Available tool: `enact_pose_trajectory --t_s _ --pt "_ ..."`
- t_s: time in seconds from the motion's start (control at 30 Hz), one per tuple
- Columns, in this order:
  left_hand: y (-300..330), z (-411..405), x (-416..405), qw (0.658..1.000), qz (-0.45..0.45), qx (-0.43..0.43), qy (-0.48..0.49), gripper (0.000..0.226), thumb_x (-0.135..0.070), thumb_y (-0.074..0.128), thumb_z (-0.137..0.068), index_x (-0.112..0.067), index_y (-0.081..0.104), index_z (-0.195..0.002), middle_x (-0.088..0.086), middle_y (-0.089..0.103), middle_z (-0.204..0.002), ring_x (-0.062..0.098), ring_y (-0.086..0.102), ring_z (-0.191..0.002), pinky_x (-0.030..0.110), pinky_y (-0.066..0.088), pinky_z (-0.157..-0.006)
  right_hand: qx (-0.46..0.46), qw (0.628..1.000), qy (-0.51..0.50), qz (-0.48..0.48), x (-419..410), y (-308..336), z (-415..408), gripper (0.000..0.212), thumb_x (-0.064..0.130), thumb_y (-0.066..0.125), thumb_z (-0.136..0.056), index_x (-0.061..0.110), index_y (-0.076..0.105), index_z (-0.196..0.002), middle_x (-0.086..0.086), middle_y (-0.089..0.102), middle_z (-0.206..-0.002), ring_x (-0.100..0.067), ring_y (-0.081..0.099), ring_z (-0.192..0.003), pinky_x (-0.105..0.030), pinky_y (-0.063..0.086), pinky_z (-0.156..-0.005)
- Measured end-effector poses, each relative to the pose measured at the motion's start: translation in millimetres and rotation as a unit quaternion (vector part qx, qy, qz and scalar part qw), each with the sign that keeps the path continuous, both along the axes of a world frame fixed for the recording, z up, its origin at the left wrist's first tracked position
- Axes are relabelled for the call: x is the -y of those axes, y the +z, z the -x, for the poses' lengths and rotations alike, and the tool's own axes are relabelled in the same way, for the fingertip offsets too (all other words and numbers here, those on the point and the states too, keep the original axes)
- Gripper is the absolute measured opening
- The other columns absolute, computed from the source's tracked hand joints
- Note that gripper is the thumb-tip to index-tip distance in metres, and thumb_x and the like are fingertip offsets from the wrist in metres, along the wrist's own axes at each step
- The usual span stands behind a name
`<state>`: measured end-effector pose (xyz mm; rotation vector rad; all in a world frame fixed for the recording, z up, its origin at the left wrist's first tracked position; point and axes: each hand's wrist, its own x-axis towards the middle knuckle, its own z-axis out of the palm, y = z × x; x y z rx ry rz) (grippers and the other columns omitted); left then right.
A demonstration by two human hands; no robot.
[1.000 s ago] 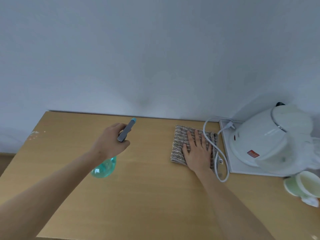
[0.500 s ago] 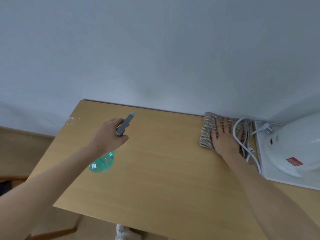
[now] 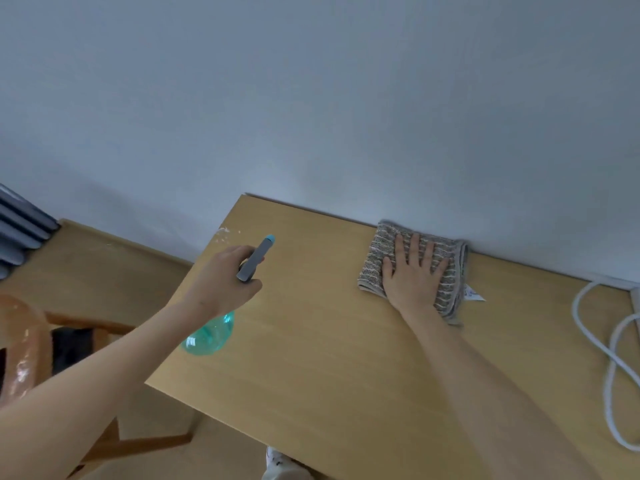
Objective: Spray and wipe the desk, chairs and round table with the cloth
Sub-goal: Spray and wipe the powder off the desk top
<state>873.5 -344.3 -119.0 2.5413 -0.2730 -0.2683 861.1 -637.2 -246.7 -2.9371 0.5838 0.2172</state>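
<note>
There is one view only, from a wide-angle camera worn on the person's head. It looks forward and steeply down over the desk, close enough that both forearms reach in from the bottom edge. It faces a plain wall, which fills the upper half. The desk's left end and near edge show; its right side runs out of frame. Straight lines bow toward the edges

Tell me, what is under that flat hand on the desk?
Under the right hand lies a folded striped cloth, flat on the wooden desk. Its middle is covered by the palm, so any dirt or wet there cannot be seen.
</note>
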Motion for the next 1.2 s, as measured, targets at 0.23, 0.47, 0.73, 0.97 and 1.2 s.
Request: enact_pose_trajectory --t_s 0.23,0.47,0.73,0.97,1.2 --pt "3 -28 -86 0.997 -0.033 -0.002 0.07 0.017 -0.002 0.06 -0.076 -0.015 0.058 -0.086 -0.011 0.051 -0.069 0.02 0.055 -0.064 0.044 0.052 -0.067 0.001 0.999 0.05 -0.013 -103 -1 -65 0.06 0.051 0.005 -0.099 0.026 -0.009 -0.151 -0.007 -0.015 -0.159 -0.033 -0.013 -0.145 -0.062 -0.005 -0.113" --pt "-1 -50 -158 0.992 -0.051 -0.003 0.116 0.018 -0.007 0.059 -0.076 -0.002 0.059 -0.093 0.009 0.056 -0.076 0.032 0.053 -0.07 0.05 0.049 -0.069 0.007 0.995 0.098 -0.014 -196 -4 -120 0.06 0.052 0.005 -0.098 0.026 -0.008 -0.151 -0.007 -0.013 -0.159 -0.034 -0.012 -0.145 -0.062 -0.007 -0.113" --pt "-14 -48 -216 0.983 -0.041 -0.031 0.179 0.024 -0.008 0.061 -0.078 -0.018 0.06 -0.1 -0.006 0.055 -0.08 0.017 0.056 -0.075 0.041 0.053 -0.076 0.02 0.981 0.193 -0.013 -289 -5 -172 0.056 0.048 0.009 -0.1 0.028 0.003 -0.152 -0.005 -0.006 -0.16 -0.033 -0.009 -0.146 -0.063 -0.006 -0.112" --pt "-14 -37 -236 0.978 -0.045 -0.042 0.201 0.024 -0.008 0.062 -0.079 -0.019 0.058 -0.1 -0.008 0.055 -0.083 0.019 0.058 -0.079 0.046 0.053 -0.081 0.041 0.961 0.272 -0.019 -300 -3 -179 0.049 0.038 0.016 -0.103 0.027 0.023 -0.15 -0.001 0.006 -0.16 -0.023 -0.006 -0.147 -0.059 -0.005 -0.114" --pt "-5 -35 -199 0.987 -0.027 -0.024 0.157 0.033 -0.008 0.063 -0.08 -0.017 0.059 -0.112 -0.013 0.051 -0.079 0.012 0.054 -0.073 0.041 0.053 -0.079 0.06 0.968 0.242 -0.015 -248 -3 -139 0.055 0.045 0.005 -0.098 0.032 0.006 -0.152 0.002 0.002 -0.161 -0.017 -0.002 -0.147 -0.053 -0.006 -0.117"
